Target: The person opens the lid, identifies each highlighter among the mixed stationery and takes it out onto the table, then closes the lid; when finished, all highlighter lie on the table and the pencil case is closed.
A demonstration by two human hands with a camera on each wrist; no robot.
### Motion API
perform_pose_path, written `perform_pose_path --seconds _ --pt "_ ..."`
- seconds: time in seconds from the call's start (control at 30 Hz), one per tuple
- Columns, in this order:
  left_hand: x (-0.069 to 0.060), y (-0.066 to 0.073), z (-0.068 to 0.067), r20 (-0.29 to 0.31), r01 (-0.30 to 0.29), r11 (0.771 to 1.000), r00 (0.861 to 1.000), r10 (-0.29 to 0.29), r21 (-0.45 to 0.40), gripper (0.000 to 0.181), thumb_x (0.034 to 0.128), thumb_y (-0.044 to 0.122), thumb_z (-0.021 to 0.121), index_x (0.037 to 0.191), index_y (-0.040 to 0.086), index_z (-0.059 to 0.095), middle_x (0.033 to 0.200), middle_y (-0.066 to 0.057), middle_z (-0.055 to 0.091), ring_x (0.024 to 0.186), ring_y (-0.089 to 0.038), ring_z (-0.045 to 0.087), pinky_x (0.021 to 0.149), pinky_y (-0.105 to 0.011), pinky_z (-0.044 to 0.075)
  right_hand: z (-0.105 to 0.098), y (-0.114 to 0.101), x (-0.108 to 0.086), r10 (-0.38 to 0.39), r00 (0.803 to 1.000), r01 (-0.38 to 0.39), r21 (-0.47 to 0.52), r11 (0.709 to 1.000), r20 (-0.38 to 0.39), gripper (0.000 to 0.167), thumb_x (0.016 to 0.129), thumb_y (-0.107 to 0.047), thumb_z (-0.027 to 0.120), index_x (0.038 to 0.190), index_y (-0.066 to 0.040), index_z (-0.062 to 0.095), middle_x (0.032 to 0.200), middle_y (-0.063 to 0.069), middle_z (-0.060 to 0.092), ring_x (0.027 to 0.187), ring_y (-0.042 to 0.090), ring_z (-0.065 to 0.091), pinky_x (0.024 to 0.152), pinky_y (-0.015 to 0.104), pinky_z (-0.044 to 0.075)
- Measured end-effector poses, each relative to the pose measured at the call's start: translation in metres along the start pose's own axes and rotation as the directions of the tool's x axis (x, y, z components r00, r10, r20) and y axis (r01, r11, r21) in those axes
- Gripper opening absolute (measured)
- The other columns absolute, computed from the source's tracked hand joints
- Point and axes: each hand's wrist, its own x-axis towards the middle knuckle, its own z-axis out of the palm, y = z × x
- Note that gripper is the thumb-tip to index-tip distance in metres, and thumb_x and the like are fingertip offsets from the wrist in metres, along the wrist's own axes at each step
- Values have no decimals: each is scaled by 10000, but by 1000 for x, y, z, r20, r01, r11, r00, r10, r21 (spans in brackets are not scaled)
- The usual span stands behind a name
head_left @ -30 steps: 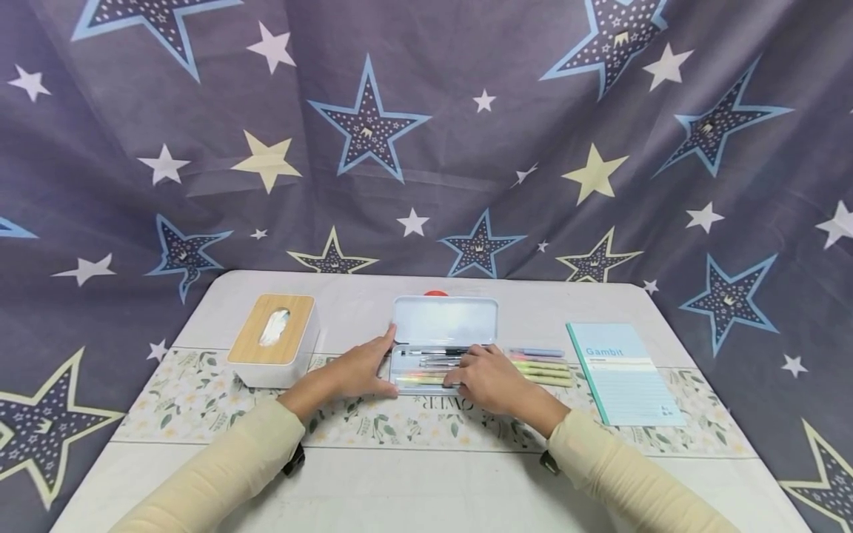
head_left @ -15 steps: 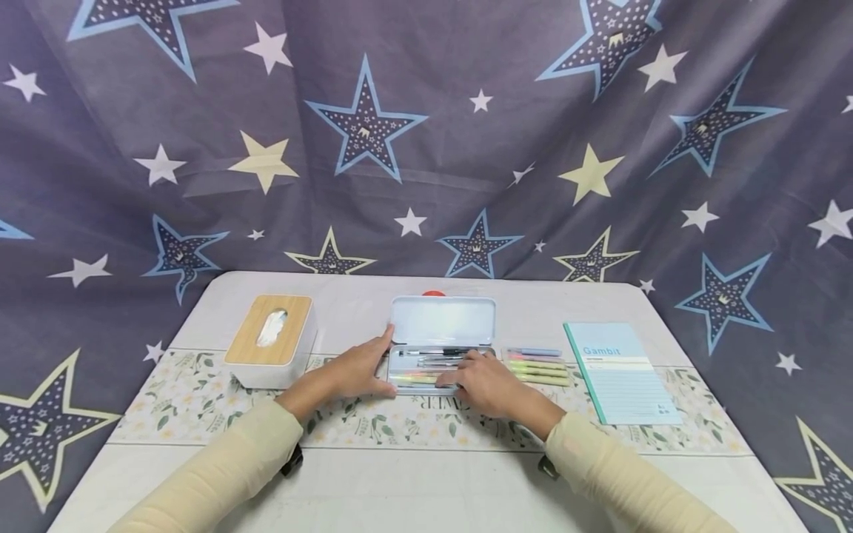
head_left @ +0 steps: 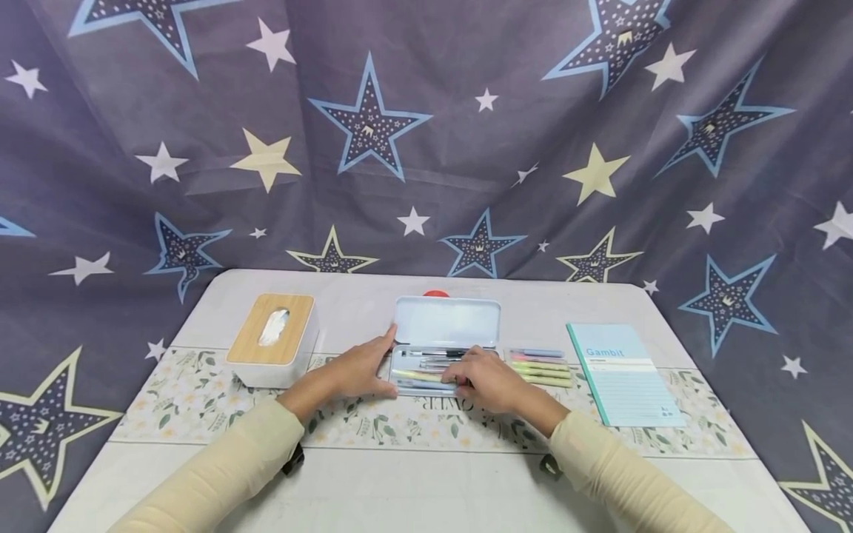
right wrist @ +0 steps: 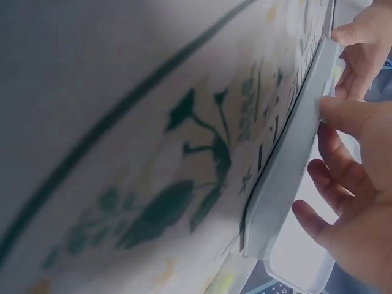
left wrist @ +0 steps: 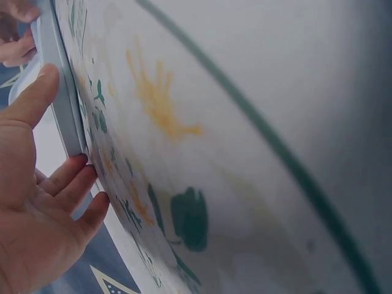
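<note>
A pale blue tin pencil case (head_left: 412, 391) lies on the table with its lid (head_left: 446, 320) raised at the back. Inside are a black-ended pen (head_left: 456, 353), several clear pens behind the fingers, a yellow pen (head_left: 416, 375) and a blue pen (head_left: 423, 384) near the front wall. My left hand (head_left: 356, 369) rests against the case's left end, thumb at the front corner and fingers fairly straight. Over the right half, my right hand (head_left: 489, 379) seems to pinch the blue pen's right end between thumb and index finger; the hand partly hides the contact.
Right of the case lies a clear sleeve of yellow-green pens (head_left: 543, 374), with a blue and a pink one. A blue notebook (head_left: 629, 377) lies farther right. A wood-topped tissue box (head_left: 269, 329) stands at left. Behind the lid shows a red object (head_left: 436, 294).
The blue pen now shows at the front of the case, beside the yellow one. My right hand shifts slightly within the case, its fingers drawing closer together. The left hand keeps its place.
</note>
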Motion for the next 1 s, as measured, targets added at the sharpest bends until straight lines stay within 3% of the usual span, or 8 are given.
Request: perform_pose_path --seconds 0.23,0.47,0.87,1.0 --pt "0 2 -2 8 -4 1000 1000 3 4 1255 824 503 819 1640 55 -21 1638 -136 363 1548 -305 297 1271 -466 260 -8 -3 -3 -52 999 51 -66 997 -16 221 921 -101 731 1122 -176 786 902 -50 758 842 131 650 949 395 531" --pt "-2 2 -3 8 0 1000 1000 0 -5 1241 828 481 825 1642 59 -12 1618 -128 392 1539 -307 315 1265 -473 275 -10 1 -13 -50 998 45 -161 986 -26 278 923 -94 718 1167 -207 787 914 -26 745 882 181 635 848 390 546" --pt "-1 2 -2 10 4 1000 1000 -4 -16 1246 825 484 827 1643 66 -15 1620 -128 389 1538 -303 320 1263 -475 279 -12 16 -33 23 994 -33 -85 996 -111 244 927 -101 702 1130 -191 801 960 -23 762 906 165 643 785 350 542" --pt "-1 2 -2 7 -2 1000 1000 2 -14 1248 824 474 830 1641 54 -15 1619 -135 388 1538 -309 318 1262 -477 279 -12 21 -40 30 991 -37 -53 998 -128 259 927 -83 688 1147 -172 792 956 -21 760 921 167 653 824 370 554"
